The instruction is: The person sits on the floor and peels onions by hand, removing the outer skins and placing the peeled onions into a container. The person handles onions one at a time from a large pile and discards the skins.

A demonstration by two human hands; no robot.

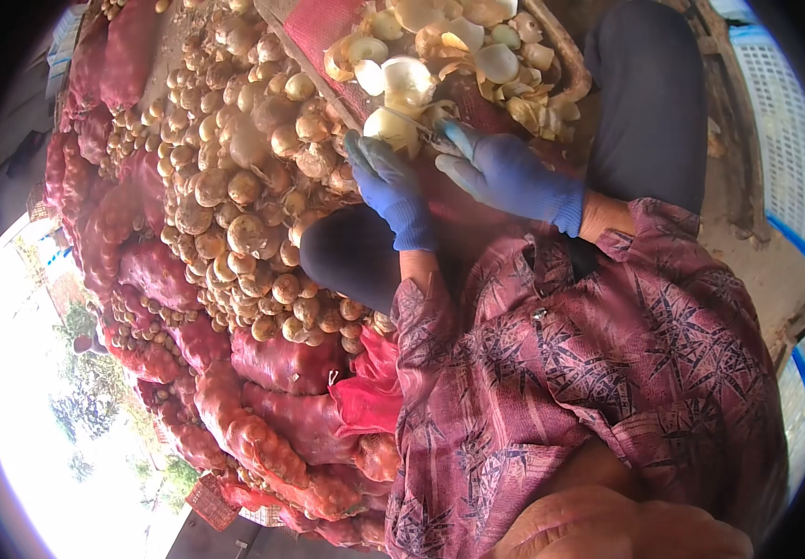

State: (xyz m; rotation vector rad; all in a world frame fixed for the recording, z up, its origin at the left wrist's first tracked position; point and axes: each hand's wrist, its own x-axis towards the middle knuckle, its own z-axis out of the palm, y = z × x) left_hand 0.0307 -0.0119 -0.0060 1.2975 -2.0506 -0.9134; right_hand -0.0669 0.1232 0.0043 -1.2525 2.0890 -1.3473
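My left hand (383,183), in a blue knitted glove, holds a pale peeled onion (387,128) at its fingertips. From the right comes my right hand (510,168), gloved in the same blue, with its fingers around a thin, knife-like tool (409,119). The tool's narrow edge crosses the side of the onion; its handle is mostly hidden by the fingers. Just beyond the onion lie a bright, pale onion piece (408,78) and more onion skins and pieces (444,31). Red mesh cloth (437,189) spreads beneath both hands.
Unpeeled onions (248,189) form a large heap at the left, behind a thin wooden edge (304,59). Full red mesh sacks (283,363) surround the heap. A curved wooden rim (570,63) borders the peelings. White-blue plastic crates (786,119) stand at the right.
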